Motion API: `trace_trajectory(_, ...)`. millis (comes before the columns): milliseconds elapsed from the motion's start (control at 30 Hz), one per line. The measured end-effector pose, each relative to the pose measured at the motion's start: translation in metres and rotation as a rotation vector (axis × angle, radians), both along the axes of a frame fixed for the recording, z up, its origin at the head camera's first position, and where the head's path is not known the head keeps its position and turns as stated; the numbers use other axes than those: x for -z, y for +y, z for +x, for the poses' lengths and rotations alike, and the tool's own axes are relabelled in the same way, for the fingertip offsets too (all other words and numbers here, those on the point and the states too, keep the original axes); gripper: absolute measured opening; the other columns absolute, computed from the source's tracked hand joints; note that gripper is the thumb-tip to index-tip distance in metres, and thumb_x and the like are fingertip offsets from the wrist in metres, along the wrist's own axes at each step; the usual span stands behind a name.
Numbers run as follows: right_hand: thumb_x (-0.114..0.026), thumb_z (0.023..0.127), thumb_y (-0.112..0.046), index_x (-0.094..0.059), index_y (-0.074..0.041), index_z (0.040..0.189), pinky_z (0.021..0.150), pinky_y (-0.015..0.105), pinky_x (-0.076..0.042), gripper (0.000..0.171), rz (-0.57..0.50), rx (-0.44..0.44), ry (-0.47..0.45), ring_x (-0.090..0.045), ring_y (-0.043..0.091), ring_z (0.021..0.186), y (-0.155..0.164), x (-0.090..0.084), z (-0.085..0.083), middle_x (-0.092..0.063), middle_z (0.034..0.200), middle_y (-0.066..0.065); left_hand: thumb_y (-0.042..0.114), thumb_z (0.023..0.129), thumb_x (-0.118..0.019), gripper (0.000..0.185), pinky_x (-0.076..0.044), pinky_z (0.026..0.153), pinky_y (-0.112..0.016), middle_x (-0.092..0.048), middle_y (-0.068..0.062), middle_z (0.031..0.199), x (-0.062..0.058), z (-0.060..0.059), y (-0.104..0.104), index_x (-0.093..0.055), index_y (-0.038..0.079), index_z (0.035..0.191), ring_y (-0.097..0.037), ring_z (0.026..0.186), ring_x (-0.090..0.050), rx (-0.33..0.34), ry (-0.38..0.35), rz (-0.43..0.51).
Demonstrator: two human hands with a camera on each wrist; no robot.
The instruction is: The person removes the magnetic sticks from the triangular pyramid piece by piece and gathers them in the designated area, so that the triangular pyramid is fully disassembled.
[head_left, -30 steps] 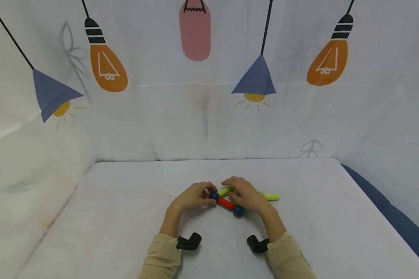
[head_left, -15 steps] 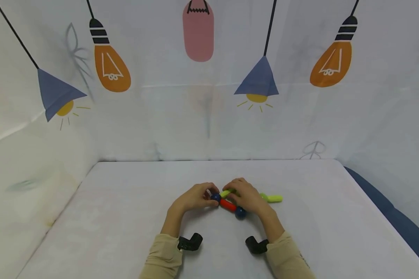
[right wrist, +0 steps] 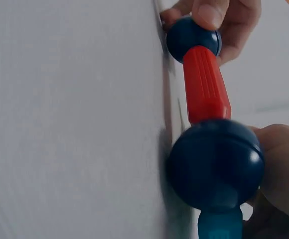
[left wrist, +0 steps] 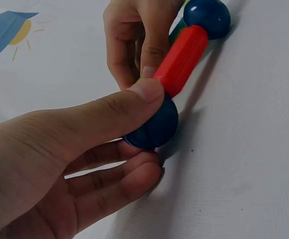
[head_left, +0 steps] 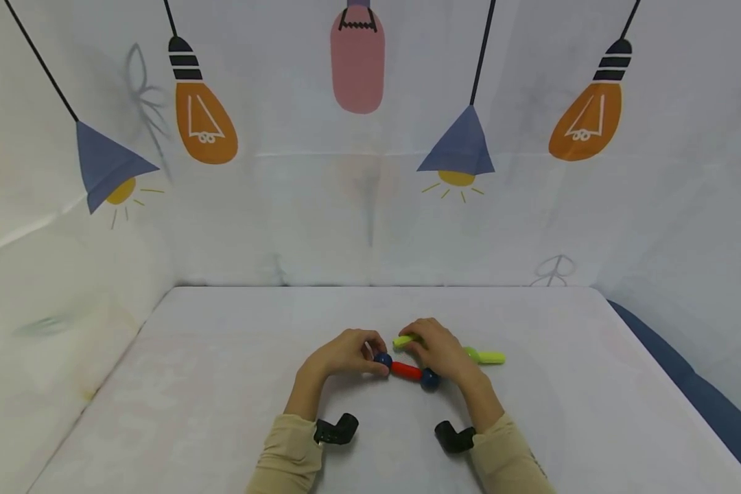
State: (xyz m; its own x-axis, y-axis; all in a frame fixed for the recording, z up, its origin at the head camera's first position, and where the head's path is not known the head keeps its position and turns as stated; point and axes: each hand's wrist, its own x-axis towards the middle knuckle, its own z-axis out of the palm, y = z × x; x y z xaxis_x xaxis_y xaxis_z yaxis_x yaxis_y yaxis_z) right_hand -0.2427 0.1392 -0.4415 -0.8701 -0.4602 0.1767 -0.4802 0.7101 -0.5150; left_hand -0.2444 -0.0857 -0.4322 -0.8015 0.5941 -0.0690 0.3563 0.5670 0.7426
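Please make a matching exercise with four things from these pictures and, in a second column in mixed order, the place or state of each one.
Things:
1. red rod
2. left hand
3. yellow-green rod
4. right hand

Places or states:
A. lies on the white table, right of both hands
B. joins two dark blue balls
C. pinches the dark blue ball
D. rests over the toy's right part

Pairs: 1-B, 2-C, 3-A, 4-D

Tabletop point(head_left: 222, 384) open left of and behind red rod point(head_left: 405, 371); yellow-green rod point(head_left: 486, 357) blocks right; cloth wall point(head_left: 370, 226) well behind.
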Motion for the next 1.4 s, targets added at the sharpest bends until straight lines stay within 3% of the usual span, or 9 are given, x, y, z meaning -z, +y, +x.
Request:
trace_trajectory(133,-0.064,0.089,-0.012,-0.065,-0.013,0.112,0.095,0.046,-0.044,0.023,-0.014,0.023,-0.009,-0.055,0.023,0.11,0.003,0.0,0.0,-0.064,0.109,0.001,0.029,0.079,-0.076,0.027,-0.048,0.069,-0.023,-0.064,0.004,0.092,0.001,0.0,0.001,-0.064,0.017,0.1,-0.008,0.08,-0.059,0.006,-0.012,-0.003)
trace_trajectory(267,-0.065,0.088,-0.015,-0.064,-0.013,0.116,0.093,0.051,-0.042,0.028,-0.002,0.029,0.058,-0.054,0.024,0.11,0.003,-0.004,0.004,-0.063,0.113,0.003,0.029,0.08,-0.076,0.027,-0.048,0.071,-0.024,-0.063,0.004,0.093,0.001,0.0,0.0,-0.062,0.017,0.101,-0.008,0.081,-0.058,0.003,-0.025,-0.007)
trace_trajectory(367,-0.065,0.089,-0.018,-0.065,-0.014,0.112,0.087,0.044,-0.044,0.024,0.019,0.009,0.102,-0.056,0.018,0.101,0.002,-0.009,0.012,-0.064,0.105,-0.001,0.029,0.08,-0.076,0.028,-0.047,0.072,-0.024,-0.063,0.005,0.094,0.002,0.0,0.0,-0.062,0.018,0.101,-0.008,0.081,-0.058,0.001,-0.03,-0.011)
trace_trajectory(500,-0.064,0.089,-0.024,-0.064,-0.013,0.111,0.076,0.031,-0.045,0.024,0.11,-0.085,0.041,-0.054,0.008,0.085,0.001,-0.013,0.027,-0.063,0.095,-0.006,0.029,0.08,-0.075,0.027,-0.047,0.072,-0.024,-0.062,0.005,0.095,0.003,-0.001,0.0,-0.062,0.019,0.102,-0.007,0.082,-0.058,0.009,-0.024,-0.008)
trace_trajectory(667,-0.067,0.087,-0.028,-0.061,-0.012,0.118,0.078,0.034,-0.045,0.035,0.216,-0.11,-0.033,-0.053,0.009,0.09,-0.001,-0.012,0.036,-0.064,0.104,-0.002,0.029,0.081,-0.074,0.027,-0.047,0.071,-0.023,-0.062,0.005,0.095,0.004,-0.001,0.001,-0.061,0.019,0.102,-0.008,0.081,-0.057,0.011,-0.019,-0.011)
trace_trajectory(1000,-0.065,0.089,-0.03,-0.063,-0.015,0.112,0.083,0.03,-0.048,0.027,0.195,-0.173,-0.06,-0.055,0.007,0.094,0.003,-0.011,0.033,-0.063,0.108,-0.007,0.026,0.076,-0.073,0.025,-0.047,0.066,-0.024,-0.062,0.006,0.084,0.009,-0.007,-0.006,-0.063,0.023,0.098,-0.008,0.074,-0.057,-0.01,-0.014,0.01)
trace_trajectory(1167,-0.066,0.089,-0.031,-0.063,-0.018,0.111,0.083,0.027,-0.048,0.026,0.173,-0.205,-0.072,-0.054,0.005,0.093,0.003,-0.012,0.031,-0.063,0.108,-0.008,0.022,0.079,-0.07,0.026,-0.048,0.06,-0.027,-0.062,0.0,0.084,0.013,-0.016,-0.013,-0.062,0.02,0.103,-0.012,0.068,-0.057,-0.126,0.002,0.057)
trace_trajectory(1400,-0.066,0.088,-0.034,-0.063,-0.018,0.114,0.082,0.028,-0.048,0.03,0.197,-0.169,-0.057,-0.054,0.005,0.092,0.0,-0.008,0.031,-0.064,0.107,-0.008,0.025,0.083,-0.072,0.03,-0.048,0.076,-0.03,-0.065,0.0,0.104,0.023,-0.028,-0.013,-0.062,0.019,0.111,-0.013,0.086,-0.059,-0.417,0.164,0.135)
